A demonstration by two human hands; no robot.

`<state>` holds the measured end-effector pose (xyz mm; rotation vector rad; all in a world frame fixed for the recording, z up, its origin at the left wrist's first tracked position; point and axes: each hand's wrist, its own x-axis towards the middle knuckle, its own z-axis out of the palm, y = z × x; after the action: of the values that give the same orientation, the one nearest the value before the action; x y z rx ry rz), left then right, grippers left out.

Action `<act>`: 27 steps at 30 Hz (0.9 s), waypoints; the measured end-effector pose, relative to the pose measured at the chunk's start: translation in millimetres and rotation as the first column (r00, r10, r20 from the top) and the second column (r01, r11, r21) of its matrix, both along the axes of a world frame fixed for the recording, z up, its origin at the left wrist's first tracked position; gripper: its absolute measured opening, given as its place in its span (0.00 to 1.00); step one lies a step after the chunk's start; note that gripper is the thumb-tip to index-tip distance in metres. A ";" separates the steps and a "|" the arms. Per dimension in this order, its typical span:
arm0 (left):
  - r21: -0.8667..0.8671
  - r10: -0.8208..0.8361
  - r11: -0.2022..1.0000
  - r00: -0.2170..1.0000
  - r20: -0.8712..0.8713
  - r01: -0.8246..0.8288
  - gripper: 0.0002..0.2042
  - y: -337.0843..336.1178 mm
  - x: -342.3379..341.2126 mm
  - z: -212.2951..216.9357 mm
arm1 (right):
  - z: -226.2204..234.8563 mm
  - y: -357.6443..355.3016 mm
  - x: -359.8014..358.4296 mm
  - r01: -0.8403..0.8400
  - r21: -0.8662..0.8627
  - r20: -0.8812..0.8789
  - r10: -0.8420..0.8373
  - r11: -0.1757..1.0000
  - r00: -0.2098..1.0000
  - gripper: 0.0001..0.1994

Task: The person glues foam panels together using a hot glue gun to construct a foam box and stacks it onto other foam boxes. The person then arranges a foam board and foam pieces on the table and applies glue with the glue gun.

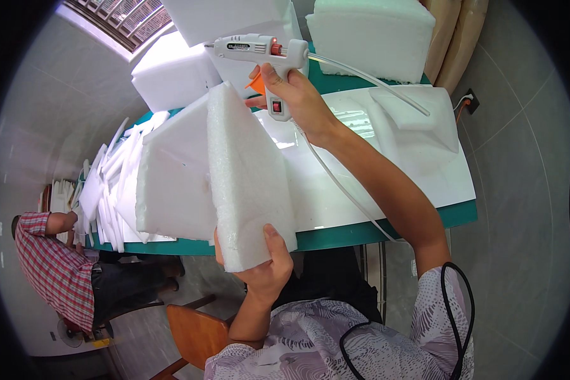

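My left hand [263, 263] grips the near end of a thick white foam slab [247, 171], which stands on edge and runs away from me over the table. A second foam panel [174, 183] leans against its left side. My right hand [294, 95] holds a white glue gun [259, 50] by its handle, a finger on the orange trigger, the nozzle pointing left just above the slab's far end. A clear glue stick juts from the gun's back and a white cord [335, 180] trails down toward me.
White foam blocks [373, 35] are stacked at the table's far side, a shaped foam piece [418, 120] lies at right, and several cut foam strips [111, 183] pile at left. The green-edged table [335, 235] has a white top. A person in a checked shirt [54, 269] stands lower left; a wooden chair [193, 332] is beside me.
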<state>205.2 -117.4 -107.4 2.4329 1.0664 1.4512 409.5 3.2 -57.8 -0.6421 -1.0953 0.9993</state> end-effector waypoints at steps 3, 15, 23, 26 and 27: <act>0.003 0.001 1.000 1.000 0.003 -0.001 0.34 0.4 0.8 0.8 | 2.5 -2.6 -0.7 0.020 0.014 0.013 -0.020 1.000 1.000 0.31; 0.003 0.003 1.000 1.000 0.023 -0.003 0.33 -1.9 -1.3 0.3 | -4.6 -1.3 3.3 0.034 0.022 0.022 -0.035 0.999 0.999 0.32; 0.005 0.049 0.999 0.999 0.001 -0.049 0.32 -4.7 3.0 -0.9 | -4.9 -2.5 0.9 0.045 0.053 0.005 -0.045 0.998 0.999 0.33; 0.009 0.047 0.999 0.997 0.060 -0.047 0.34 -5.1 4.5 -3.7 | -4.7 -2.2 0.2 0.045 0.036 0.020 -0.046 0.998 0.999 0.32; 0.016 0.054 0.998 0.998 0.034 -0.055 0.34 -6.0 5.5 -2.2 | -4.6 -2.4 0.3 0.039 0.021 0.022 -0.040 0.999 0.999 0.31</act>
<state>210.7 -123.4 -109.6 2.3997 1.1268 1.5174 409.8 0.8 -62.4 -0.6566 -1.1071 0.9478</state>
